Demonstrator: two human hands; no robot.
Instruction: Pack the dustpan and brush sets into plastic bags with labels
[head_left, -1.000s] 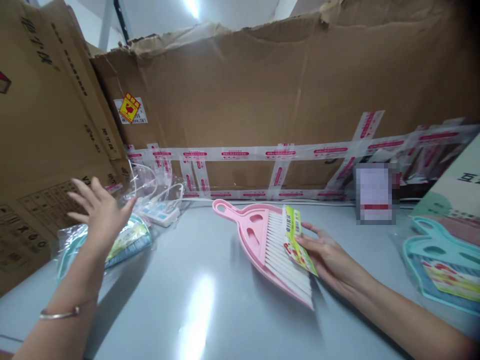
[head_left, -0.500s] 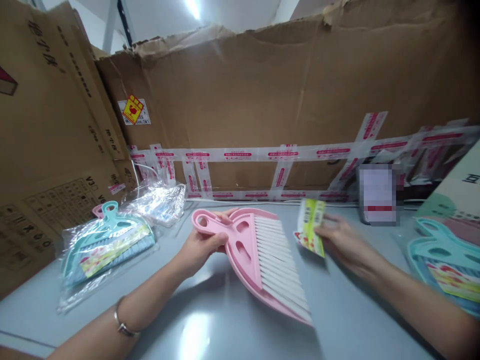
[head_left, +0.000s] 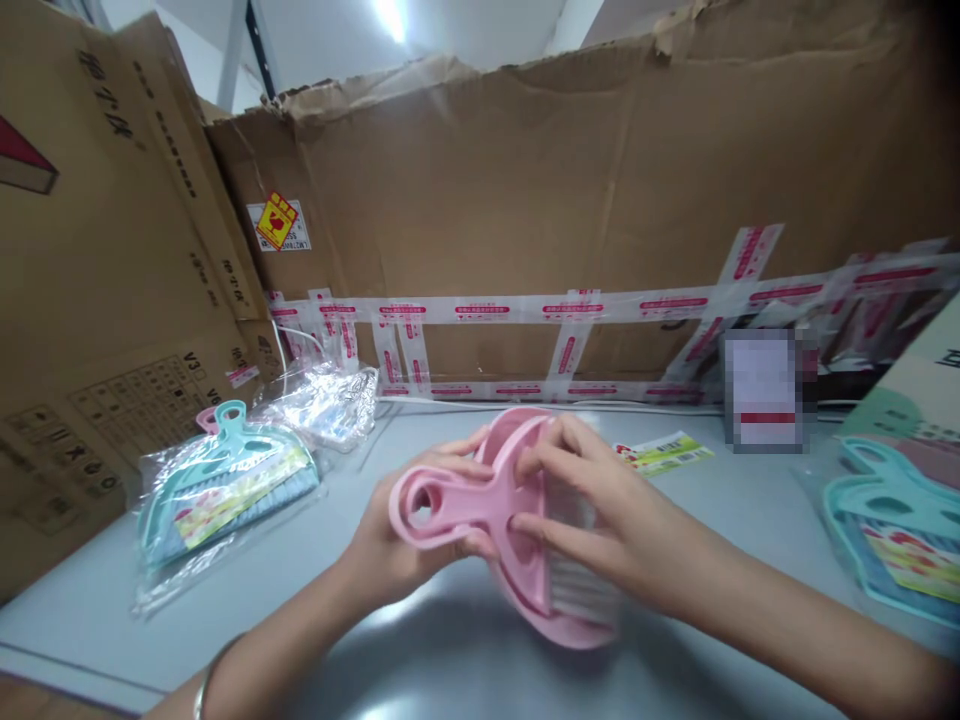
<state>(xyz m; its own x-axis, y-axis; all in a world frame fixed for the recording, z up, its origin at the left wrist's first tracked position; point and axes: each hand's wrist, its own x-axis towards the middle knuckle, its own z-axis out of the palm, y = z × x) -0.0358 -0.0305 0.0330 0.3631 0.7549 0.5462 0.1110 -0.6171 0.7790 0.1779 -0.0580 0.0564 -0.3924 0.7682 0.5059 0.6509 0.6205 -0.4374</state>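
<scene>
The left hand (head_left: 386,550) wraps around the looped handle end of a pink dustpan (head_left: 576,632), probably to steady it while the other hand works. The right hand (head_left: 619,515) grips the pink brush (head_left: 499,512) laid over it, thumb and a finger bent against the openings in its head, which likely offer a firmer hold than smooth plastic. The two handles line up, so one grasp can take both; whether the pieces are locked together I cannot tell. The pair is held above the middle of the table (head_left: 82,610), apparently just off it, white bristles (head_left: 581,590) pointing toward the right edge.

A printed card (head_left: 664,453) lies near the far edge, beyond the right hand, presumably there to be out of the way. A bagged teal set (head_left: 236,490) rests toward the left edge and another teal set (head_left: 900,545) toward the right, which leaves the middle to the hands. A large cardboard box (head_left: 465,200) stands along the far edge.
</scene>
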